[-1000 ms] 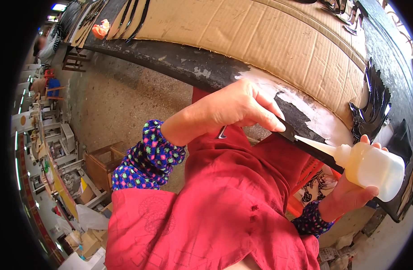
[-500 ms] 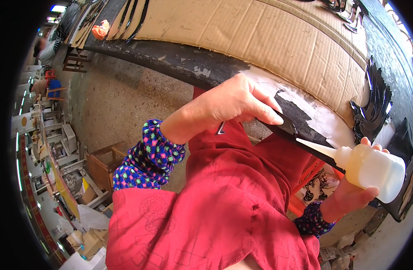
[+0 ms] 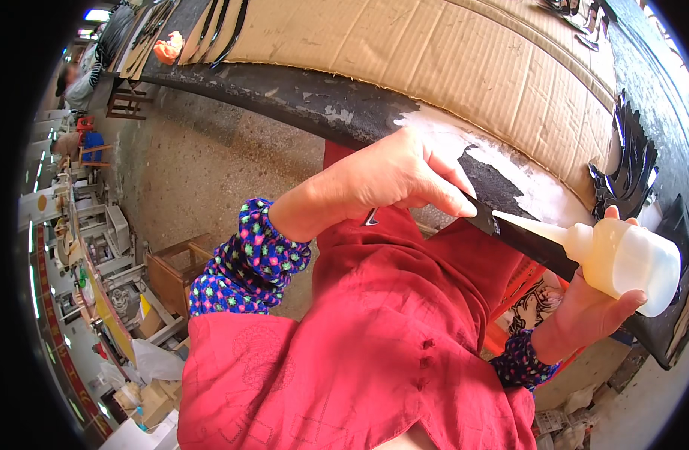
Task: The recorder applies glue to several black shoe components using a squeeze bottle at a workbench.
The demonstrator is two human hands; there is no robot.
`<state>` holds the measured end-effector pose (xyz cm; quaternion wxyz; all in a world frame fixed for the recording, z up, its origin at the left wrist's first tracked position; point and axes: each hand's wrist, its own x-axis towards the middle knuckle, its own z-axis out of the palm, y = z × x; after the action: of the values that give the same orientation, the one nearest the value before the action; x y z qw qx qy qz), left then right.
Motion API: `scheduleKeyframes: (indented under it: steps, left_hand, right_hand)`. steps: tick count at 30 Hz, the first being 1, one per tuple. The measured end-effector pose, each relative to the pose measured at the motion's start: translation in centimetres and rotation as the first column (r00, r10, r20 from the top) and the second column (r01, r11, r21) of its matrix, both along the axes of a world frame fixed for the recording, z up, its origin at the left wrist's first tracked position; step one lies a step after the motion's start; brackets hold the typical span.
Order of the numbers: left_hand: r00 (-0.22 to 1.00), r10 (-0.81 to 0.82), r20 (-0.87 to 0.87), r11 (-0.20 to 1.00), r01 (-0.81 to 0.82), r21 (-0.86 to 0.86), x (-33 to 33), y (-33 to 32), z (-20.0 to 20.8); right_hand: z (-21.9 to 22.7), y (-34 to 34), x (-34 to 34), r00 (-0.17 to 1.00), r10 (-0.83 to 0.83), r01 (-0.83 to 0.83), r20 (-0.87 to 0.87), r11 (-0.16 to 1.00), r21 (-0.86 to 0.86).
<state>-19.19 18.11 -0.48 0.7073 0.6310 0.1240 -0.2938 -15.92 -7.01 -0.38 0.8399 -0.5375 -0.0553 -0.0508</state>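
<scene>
My left hand (image 3: 382, 184) pinches one end of a thin black strip (image 3: 528, 244) just in front of the workbench edge. My right hand (image 3: 592, 311) grips a white squeeze bottle (image 3: 629, 259) whose pointed nozzle rests on the strip close to the left fingertips. Both wrists wear dark cuffs with coloured dots, and a red garment fills the lower middle of the view.
A workbench (image 3: 299, 94) with a worn dark edge is covered by a cardboard sheet (image 3: 449, 56). Black cut pieces (image 3: 629, 165) lie at its right end, more dark strips (image 3: 209, 30) and an orange lump (image 3: 166, 49) at the far left. Stools, boxes and machines stand on the concrete floor at left.
The bottle's nozzle has slid left along the strip toward my left fingers. My left hand has barely shifted.
</scene>
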Motion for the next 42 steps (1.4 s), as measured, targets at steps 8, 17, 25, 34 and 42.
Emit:
scheduleKeyframes:
  steps: [8, 17, 25, 34, 42]
  left_hand:
    - [1.000, -0.017, -0.008, 1.000, 0.017, 0.008, 0.08, -0.01, 0.00]
    - [0.999, -0.031, -0.012, 0.999, 0.030, -0.020, 0.01, -0.03, -0.32]
    - [0.999, -0.018, -0.030, 0.998, 0.017, -0.062, -0.13, -0.03, -0.25]
    - [1.000, -0.005, -0.007, 0.999, 0.005, -0.051, -0.08, 0.17, -0.41]
    - [0.999, 0.001, -0.034, 1.000, -0.002, -0.030, -0.01, 0.31, 0.04]
  right_hand:
    - [-0.11, 0.06, -0.02, 1.000, 0.024, -0.024, 0.009, 1.000, -0.003]
    - [-0.27, 0.21, 0.03, 0.999, 0.035, -0.035, 0.017, 0.999, -0.013]
    - [-0.58, 0.25, 0.16, 0.999, 0.009, -0.008, 0.037, 1.000, -0.007]
    - [-0.65, 0.02, 0.10, 0.999, 0.001, 0.001, 0.041, 0.999, -0.036]
    - [-0.61, 0.01, 0.03, 0.998, -0.060, 0.061, 0.036, 0.997, -0.051]
